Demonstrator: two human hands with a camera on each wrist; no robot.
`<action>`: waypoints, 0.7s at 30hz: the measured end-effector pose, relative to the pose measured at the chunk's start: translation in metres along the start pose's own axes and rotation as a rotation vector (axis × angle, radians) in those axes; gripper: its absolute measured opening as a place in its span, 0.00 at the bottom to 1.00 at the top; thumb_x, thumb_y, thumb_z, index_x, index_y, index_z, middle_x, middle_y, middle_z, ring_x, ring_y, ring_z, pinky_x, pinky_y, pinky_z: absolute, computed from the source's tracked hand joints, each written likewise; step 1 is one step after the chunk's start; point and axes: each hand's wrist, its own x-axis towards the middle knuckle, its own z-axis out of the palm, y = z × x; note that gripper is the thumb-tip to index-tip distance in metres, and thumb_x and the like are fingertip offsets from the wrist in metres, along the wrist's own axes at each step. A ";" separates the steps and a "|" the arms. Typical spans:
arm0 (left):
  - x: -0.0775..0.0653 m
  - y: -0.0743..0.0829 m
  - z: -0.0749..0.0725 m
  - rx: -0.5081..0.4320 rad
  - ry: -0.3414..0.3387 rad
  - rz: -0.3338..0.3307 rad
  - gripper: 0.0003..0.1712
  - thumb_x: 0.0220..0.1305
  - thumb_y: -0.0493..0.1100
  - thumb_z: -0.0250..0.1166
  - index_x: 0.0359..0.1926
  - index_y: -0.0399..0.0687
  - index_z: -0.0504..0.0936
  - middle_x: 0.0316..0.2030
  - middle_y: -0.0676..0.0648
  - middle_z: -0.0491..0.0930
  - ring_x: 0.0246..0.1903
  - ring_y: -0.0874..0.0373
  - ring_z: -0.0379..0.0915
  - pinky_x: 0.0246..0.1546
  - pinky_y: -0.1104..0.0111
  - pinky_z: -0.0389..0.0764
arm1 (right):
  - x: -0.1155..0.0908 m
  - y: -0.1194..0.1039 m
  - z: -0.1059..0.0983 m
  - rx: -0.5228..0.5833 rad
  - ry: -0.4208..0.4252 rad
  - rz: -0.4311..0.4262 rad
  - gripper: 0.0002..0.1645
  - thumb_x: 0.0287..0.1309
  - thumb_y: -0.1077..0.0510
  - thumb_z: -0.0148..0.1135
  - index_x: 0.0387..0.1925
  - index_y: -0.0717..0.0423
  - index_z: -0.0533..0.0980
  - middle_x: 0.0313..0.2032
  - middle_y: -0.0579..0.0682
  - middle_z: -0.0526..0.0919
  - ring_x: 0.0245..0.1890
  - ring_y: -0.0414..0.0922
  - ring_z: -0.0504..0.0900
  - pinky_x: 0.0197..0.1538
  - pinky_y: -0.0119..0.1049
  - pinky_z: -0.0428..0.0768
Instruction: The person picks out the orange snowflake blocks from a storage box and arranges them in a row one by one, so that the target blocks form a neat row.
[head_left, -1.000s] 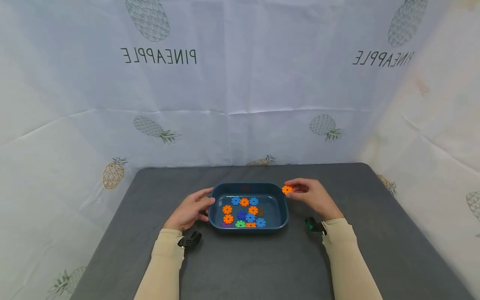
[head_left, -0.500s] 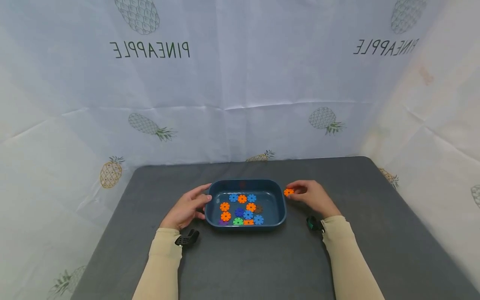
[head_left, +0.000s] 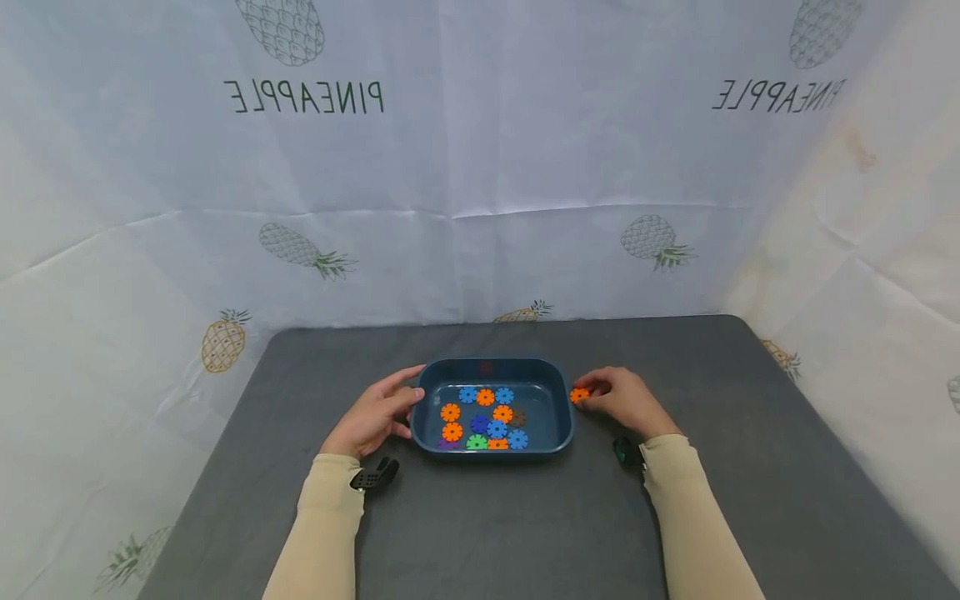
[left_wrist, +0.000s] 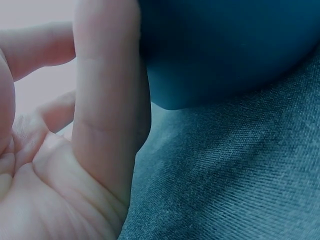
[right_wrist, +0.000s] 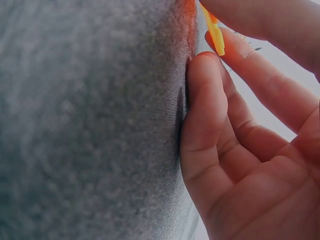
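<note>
The tray is dark blue. The outer disc, at 3 o'clock of the tray, is bright orange. Inside, referenced to the tray's centre: purple disc at 8 o'clock; green disc at 7 o'clock; brown disc at 4 o'clock; remaining discs in orange and shades of blue. The table is dark grey. Sleeves at 4 and 8 o'clock are plain beige. The backdrop, at 12 o'clock, is whitish, printed with grey-green and orange-yellow pineapples and dark mirrored lettering.

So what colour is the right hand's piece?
The piece is orange, clearest in the head view.
</note>
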 end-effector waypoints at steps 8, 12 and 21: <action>-0.001 -0.001 0.001 -0.009 0.002 -0.002 0.39 0.78 0.51 0.68 0.83 0.55 0.64 0.54 0.37 0.84 0.38 0.53 0.83 0.30 0.67 0.90 | 0.002 0.002 0.001 0.008 0.000 0.004 0.19 0.66 0.53 0.75 0.56 0.53 0.88 0.47 0.52 0.87 0.40 0.45 0.82 0.45 0.39 0.82; -0.001 -0.002 0.000 -0.007 0.005 -0.007 0.39 0.78 0.51 0.68 0.83 0.56 0.64 0.57 0.35 0.83 0.40 0.53 0.85 0.31 0.67 0.90 | 0.002 0.002 0.001 0.003 -0.004 0.005 0.19 0.66 0.53 0.76 0.56 0.52 0.88 0.48 0.53 0.87 0.40 0.45 0.82 0.45 0.39 0.83; 0.002 -0.002 0.000 -0.012 -0.001 -0.010 0.38 0.79 0.49 0.66 0.83 0.56 0.64 0.59 0.32 0.82 0.40 0.52 0.86 0.31 0.66 0.90 | 0.000 0.001 -0.005 -0.017 -0.003 0.021 0.22 0.66 0.51 0.75 0.59 0.54 0.86 0.50 0.54 0.87 0.44 0.47 0.83 0.51 0.44 0.85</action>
